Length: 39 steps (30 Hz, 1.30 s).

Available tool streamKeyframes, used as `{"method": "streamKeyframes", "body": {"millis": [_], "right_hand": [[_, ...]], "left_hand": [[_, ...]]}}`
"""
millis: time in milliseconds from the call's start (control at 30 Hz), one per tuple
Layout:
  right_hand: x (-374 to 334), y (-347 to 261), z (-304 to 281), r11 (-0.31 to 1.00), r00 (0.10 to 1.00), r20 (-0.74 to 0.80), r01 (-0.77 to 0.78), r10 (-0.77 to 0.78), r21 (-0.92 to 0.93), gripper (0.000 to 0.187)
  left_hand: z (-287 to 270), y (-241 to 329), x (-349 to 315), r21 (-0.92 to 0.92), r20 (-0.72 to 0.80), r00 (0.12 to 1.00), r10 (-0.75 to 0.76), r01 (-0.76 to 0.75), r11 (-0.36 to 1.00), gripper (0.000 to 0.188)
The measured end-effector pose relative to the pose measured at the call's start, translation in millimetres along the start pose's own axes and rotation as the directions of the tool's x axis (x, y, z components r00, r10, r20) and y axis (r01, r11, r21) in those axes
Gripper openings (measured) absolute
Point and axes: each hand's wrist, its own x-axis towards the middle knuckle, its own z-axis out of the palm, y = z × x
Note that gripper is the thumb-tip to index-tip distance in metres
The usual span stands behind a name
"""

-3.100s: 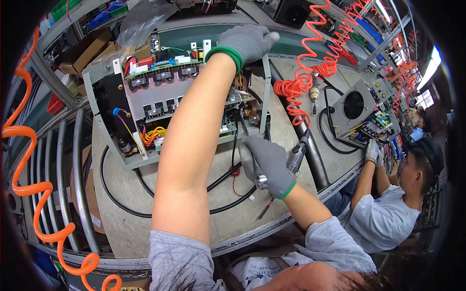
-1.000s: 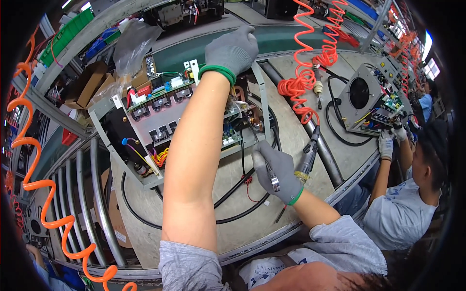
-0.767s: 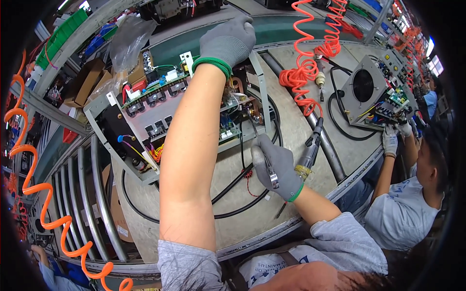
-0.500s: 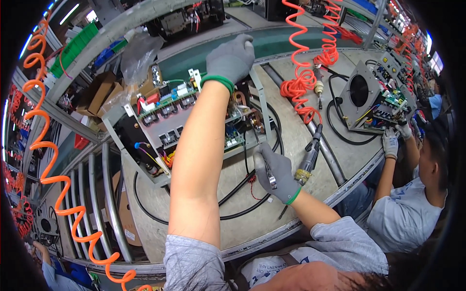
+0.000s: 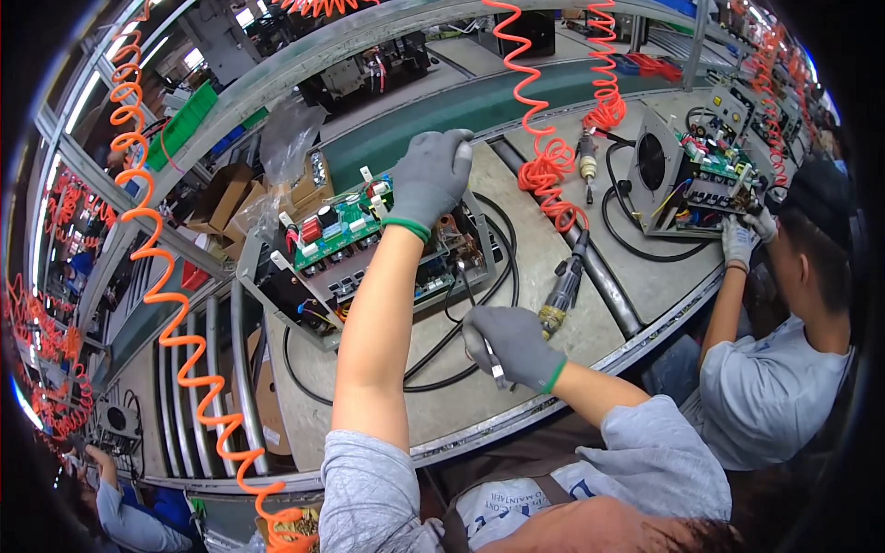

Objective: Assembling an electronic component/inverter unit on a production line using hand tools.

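A grey metal chassis (image 5: 277, 293) with green circuit boards and wiring stands on the bench in front of me. My left hand (image 5: 430, 180), in a grey glove with a green cuff, is closed over its far upper edge; the fingertips are hidden. Close to the chassis's right end, my right hand (image 5: 518, 346), gloved alike, is closed around a chrome hand tool (image 5: 498, 370). A thin shaft (image 5: 466, 284) runs from that hand toward the chassis's inside; its exact kind is hard to make out. Black cable (image 5: 442, 383) loops over the bench below.
An air screwdriver (image 5: 562, 290) on an orange coiled hose lies right of my right hand. Another tool (image 5: 588, 161) lies farther back. A roller (image 5: 590, 263) crosses the bench. At right, a co-worker's gloved hands (image 5: 736, 241) touch a second chassis (image 5: 650, 180). Another coiled hose (image 5: 175, 336) hangs left.
The view has shifted, so the chassis appears farther right. My right hand has turned slightly and sits lower, nearer the bench's front edge, still holding the chrome tool. My left hand stays at the chassis.
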Motion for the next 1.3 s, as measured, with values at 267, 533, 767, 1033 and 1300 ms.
{"method": "streamKeyframes", "body": {"millis": [267,533,767,1033,1300], "right_hand": [[-44.7,7.7,-26.6,0.939,0.988,0.104,0.14,-0.113,-0.315,0.016],[-41.4,35.4,-18.4,0.887,0.93,0.326,0.001,0.169,-0.463,0.021],[21.8,27.6,-21.8,0.951,0.982,0.083,-0.143,0.171,-0.274,0.027],[73.5,44.0,26.1,0.853,0.957,0.029,-0.244,0.289,-0.462,0.026],[84.3,39.7,25.7,0.846,0.971,0.061,-0.168,0.229,-0.505,0.024]], "left_hand": [[-4.0,32.4,-46.0,0.075,-0.073,0.981,0.181,-0.175,0.982,0.029],[-49.4,95.1,-128.8,-0.378,-0.44,0.891,-0.109,-0.074,0.923,0.032],[19.4,67.8,-215.9,-0.783,0.238,0.727,-0.644,0.536,0.315,0.043],[75.2,20.6,-211.8,-0.613,0.02,0.694,-0.72,0.577,0.539,0.05],[83.3,3.0,-194.2,-0.275,-0.122,0.601,-0.79,0.744,0.609,0.038]]}}
